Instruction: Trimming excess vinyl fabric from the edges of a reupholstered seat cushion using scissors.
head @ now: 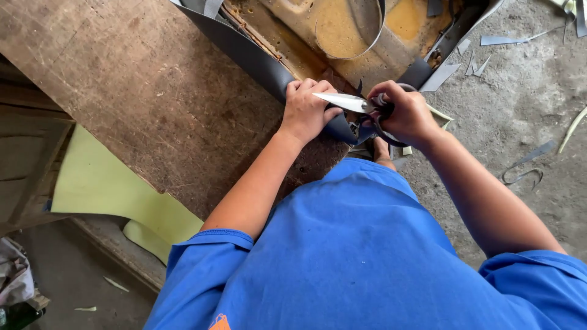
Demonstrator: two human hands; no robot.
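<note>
My right hand grips the dark handles of a pair of scissors, whose bright blades point left across my left hand. My left hand presses down on a dark grey sheet of leather-like material at the corner of a worn wooden board. The dark sheet wraps the edge of a yellowish foam seat part. The blade tips lie over my left knuckles; the cut itself is hidden behind my hands.
Grey offcut strips and scraps litter the concrete floor on the right. A pale green foam sheet lies below the board at left. A bare foot shows under the hands. My blue shirt fills the lower frame.
</note>
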